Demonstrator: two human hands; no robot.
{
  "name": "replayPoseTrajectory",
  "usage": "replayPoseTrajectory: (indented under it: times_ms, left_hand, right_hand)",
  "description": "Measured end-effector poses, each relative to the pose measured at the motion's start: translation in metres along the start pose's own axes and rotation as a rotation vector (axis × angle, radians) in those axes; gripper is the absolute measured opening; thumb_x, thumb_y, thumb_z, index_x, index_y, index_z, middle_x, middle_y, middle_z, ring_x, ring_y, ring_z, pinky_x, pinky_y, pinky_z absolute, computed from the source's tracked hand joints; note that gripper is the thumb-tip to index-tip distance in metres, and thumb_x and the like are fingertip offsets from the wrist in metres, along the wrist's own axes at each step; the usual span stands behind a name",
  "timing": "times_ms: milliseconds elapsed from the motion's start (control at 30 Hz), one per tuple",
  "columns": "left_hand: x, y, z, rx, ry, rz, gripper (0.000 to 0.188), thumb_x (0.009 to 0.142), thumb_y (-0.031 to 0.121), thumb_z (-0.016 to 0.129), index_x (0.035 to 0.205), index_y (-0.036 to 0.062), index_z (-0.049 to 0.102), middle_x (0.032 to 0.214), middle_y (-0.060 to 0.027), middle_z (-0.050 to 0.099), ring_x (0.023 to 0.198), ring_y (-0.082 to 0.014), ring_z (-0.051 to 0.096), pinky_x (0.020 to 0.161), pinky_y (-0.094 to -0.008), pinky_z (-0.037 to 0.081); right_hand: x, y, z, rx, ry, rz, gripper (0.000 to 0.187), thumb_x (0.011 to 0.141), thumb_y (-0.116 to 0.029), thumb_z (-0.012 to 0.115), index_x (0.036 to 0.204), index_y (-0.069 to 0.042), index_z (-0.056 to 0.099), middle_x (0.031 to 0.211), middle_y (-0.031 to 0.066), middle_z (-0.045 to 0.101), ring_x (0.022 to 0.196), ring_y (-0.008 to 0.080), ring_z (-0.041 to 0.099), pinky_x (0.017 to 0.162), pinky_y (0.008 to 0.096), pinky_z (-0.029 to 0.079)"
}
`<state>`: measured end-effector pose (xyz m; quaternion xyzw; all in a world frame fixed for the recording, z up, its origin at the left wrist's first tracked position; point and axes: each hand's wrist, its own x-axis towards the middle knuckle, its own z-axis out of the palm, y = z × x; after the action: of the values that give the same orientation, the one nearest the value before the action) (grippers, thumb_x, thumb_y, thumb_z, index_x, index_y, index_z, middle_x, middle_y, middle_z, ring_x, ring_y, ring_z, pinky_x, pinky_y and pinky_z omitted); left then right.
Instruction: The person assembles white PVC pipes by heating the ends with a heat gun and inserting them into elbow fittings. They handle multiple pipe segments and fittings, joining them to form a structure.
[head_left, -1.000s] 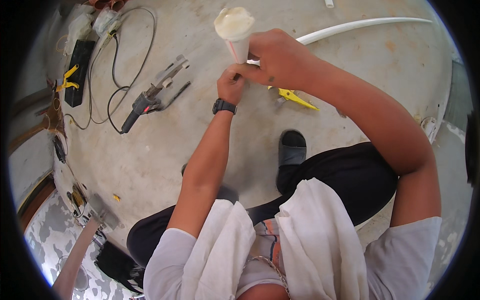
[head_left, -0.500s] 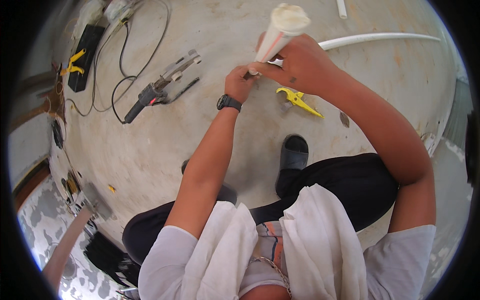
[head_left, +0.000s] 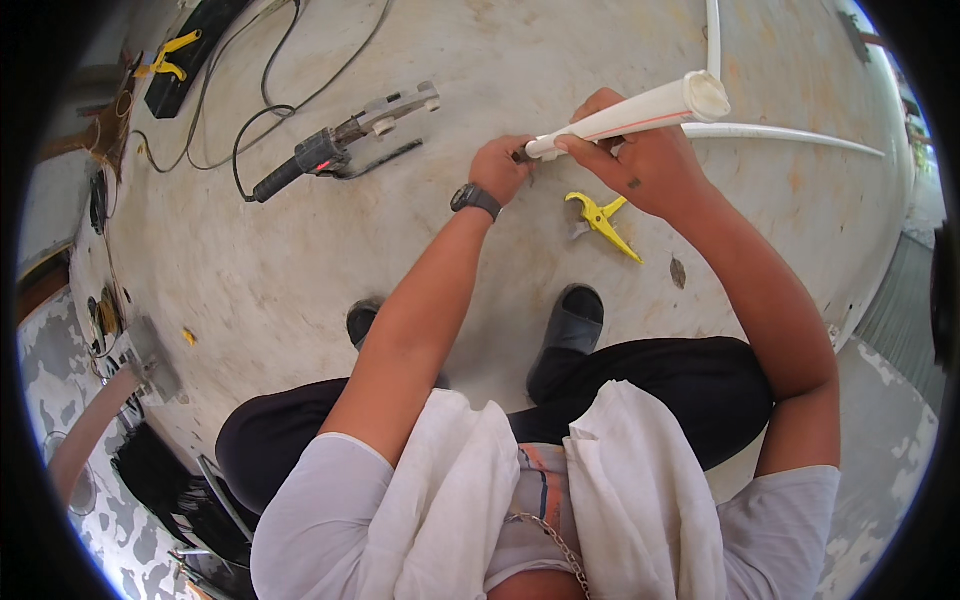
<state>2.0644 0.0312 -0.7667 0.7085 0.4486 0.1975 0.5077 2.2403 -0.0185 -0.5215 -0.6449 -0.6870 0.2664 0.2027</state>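
A white plastic pipe (head_left: 640, 112) with a red stripe slants up to the right, its rounded white end toward the camera. My right hand (head_left: 645, 160) is closed around the pipe, thumb toward its lower end. At that lower end my left hand (head_left: 502, 168) is closed, a small dark piece between its fingers; its kind cannot be made out. Just below my hands, a yellow pipe cutter (head_left: 604, 226) lies on the floor. To the left of them a pipe welding iron (head_left: 330, 150) rests, with a black handle and a metal plate bearing pale sockets.
White pipes (head_left: 790, 133) lie on the concrete floor beyond my right hand. Black cables (head_left: 270, 105) loop behind the iron. Another yellow pipe cutter (head_left: 175, 58) lies at a long black box (head_left: 190, 75). My sandalled feet (head_left: 572, 325) stand below the nearer cutter.
The pipe has swung from nearly upright to slanting right, its rounded end moving right and down. My right hand turned with it. The whole view has shifted slightly.
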Motion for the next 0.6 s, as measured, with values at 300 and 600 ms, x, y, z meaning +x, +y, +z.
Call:
replayPoseTrajectory:
  times_ms: [300, 600]
  left_hand:
    - [-0.002, 0.046, -0.026, -0.08, 0.452, 0.261, 0.041, 0.08, -0.007, 0.056, 0.113, 0.0094, 0.074, 0.1, -0.0112, 0.072, 0.095, -0.0286, 0.068, 0.083, -0.0377, 0.055]
    - [-0.006, 0.237, -0.142, -0.222, -0.087, 0.799, 0.053, 0.082, 0.027, 0.086, 0.127, 0.0039, 0.07, 0.115, -0.0095, 0.073, 0.1, -0.0198, 0.068, 0.085, -0.0337, 0.054]
  right_hand:
    - [-0.003, 0.004, 0.003, -0.031, 0.052, -0.045, 0.031, 0.091, -0.032, 0.08, 0.094, -0.004, 0.068, 0.065, 0.0068, 0.06, 0.06, 0.0206, 0.055, 0.058, 0.0351, 0.044]
    - [-0.009, 0.006, -0.005, -0.006, 0.059, -0.156, 0.041, 0.083, -0.042, 0.084, 0.099, -0.007, 0.071, 0.088, 0.0147, 0.073, 0.085, 0.0377, 0.07, 0.073, 0.0459, 0.054]
